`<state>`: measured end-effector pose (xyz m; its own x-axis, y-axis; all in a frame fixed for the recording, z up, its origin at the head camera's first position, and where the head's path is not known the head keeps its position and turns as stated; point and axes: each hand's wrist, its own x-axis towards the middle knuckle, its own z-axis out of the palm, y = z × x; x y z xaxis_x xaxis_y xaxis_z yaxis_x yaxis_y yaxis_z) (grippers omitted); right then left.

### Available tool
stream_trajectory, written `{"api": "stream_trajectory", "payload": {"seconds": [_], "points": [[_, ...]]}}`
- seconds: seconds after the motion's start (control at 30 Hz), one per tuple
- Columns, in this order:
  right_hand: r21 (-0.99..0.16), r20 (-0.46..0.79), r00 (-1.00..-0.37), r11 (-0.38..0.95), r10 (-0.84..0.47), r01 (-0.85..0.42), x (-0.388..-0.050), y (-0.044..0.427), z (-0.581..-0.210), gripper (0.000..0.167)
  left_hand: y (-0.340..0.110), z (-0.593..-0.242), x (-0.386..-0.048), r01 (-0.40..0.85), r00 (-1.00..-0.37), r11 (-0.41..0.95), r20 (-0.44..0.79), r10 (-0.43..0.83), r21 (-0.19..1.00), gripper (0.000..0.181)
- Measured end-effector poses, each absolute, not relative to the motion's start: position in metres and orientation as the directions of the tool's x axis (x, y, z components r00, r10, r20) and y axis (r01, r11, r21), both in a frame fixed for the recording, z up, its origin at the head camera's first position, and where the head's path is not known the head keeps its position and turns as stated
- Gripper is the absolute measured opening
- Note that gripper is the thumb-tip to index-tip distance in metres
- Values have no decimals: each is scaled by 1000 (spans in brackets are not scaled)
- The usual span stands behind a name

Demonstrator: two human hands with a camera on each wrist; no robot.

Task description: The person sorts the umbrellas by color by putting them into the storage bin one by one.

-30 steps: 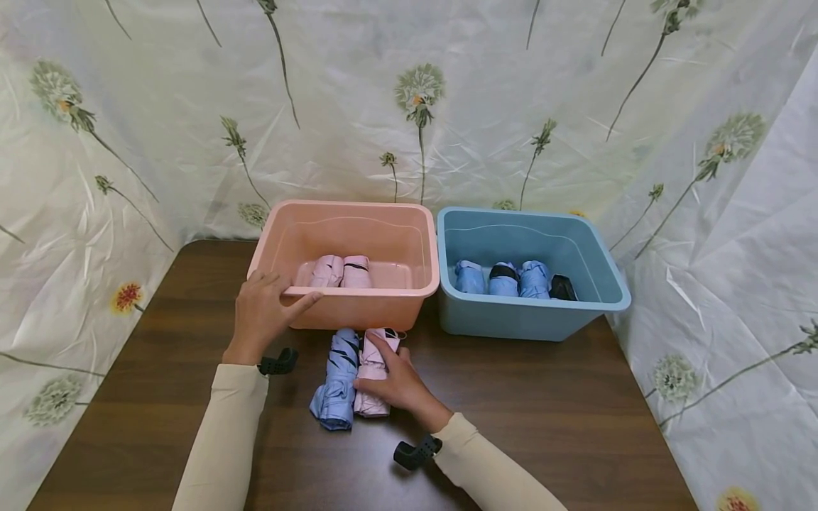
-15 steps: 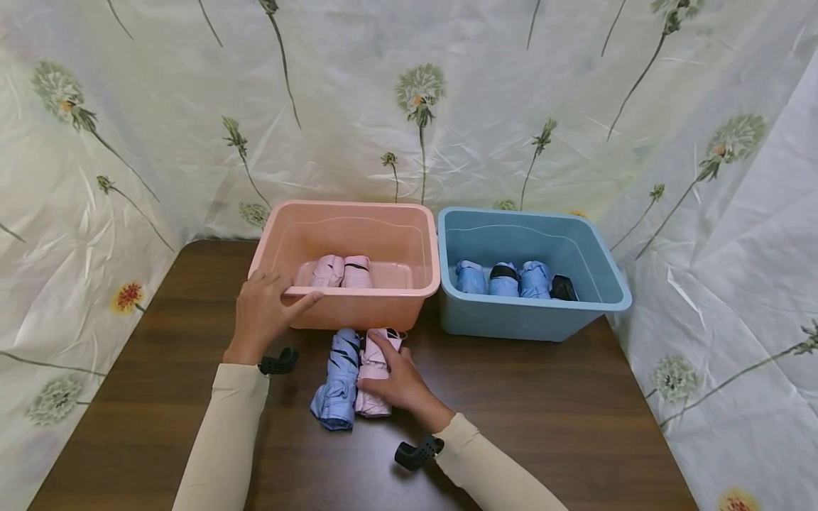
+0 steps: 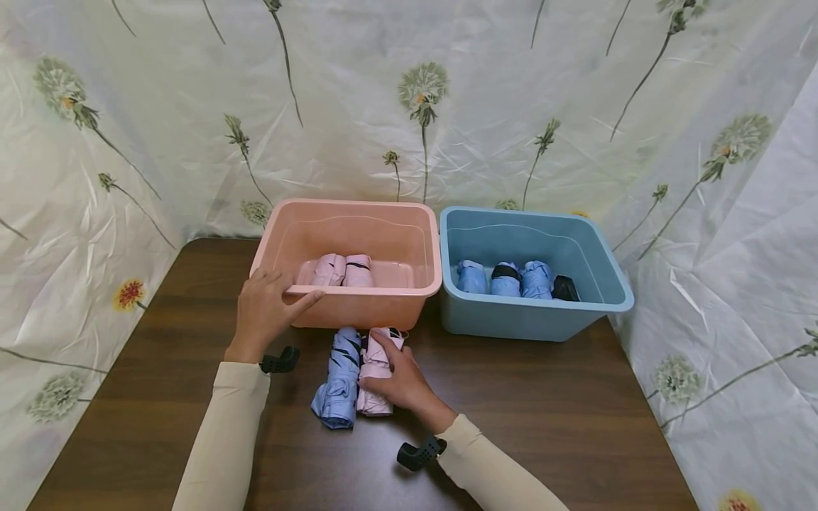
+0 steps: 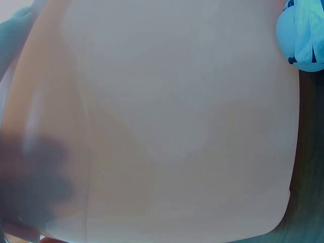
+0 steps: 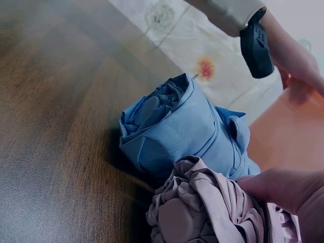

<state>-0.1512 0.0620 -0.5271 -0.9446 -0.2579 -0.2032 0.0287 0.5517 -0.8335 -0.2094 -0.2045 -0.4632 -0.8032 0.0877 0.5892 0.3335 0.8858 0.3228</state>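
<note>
A rolled-up pink folding umbrella (image 3: 377, 376) lies on the table in front of the pink bin (image 3: 358, 310). My right hand (image 3: 402, 380) grips it, thumb on its left side; in the right wrist view the thumb (image 5: 276, 187) presses the pink fabric. Touching or nearly touching it on the left is a rolled blue folding umbrella (image 3: 340, 380). My left hand (image 3: 263, 312) holds the pink bin's front left rim, with the thumb along the front wall. That wall fills most of the left wrist view, where the fingers are hard to make out.
Two pink umbrellas (image 3: 358, 272) lie inside the pink bin. A blue bin (image 3: 530, 319) stands right beside it, holding several blue umbrellas (image 3: 505, 280) and a black item (image 3: 565, 288). Behind the dark wooden table (image 3: 543, 411) hangs a flower-printed sheet (image 3: 345, 106).
Both hands keep their holds and the umbrellas stay in place. The whole head view has shifted very slightly.
</note>
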Motion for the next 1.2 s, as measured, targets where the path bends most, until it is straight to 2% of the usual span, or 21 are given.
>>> {"api": "stream_trajectory", "payload": {"seconds": [0.2,1.2], "points": [[-840,-199,-945,541,-258,29,-151,64,-530,84,-204,-462,-210,323,-816,889,572,87,326,53],[-881,-177,-950,472,-258,36,-139,84,-529,86,-205,-465,-210,351,-783,884,614,96,309,52]]}}
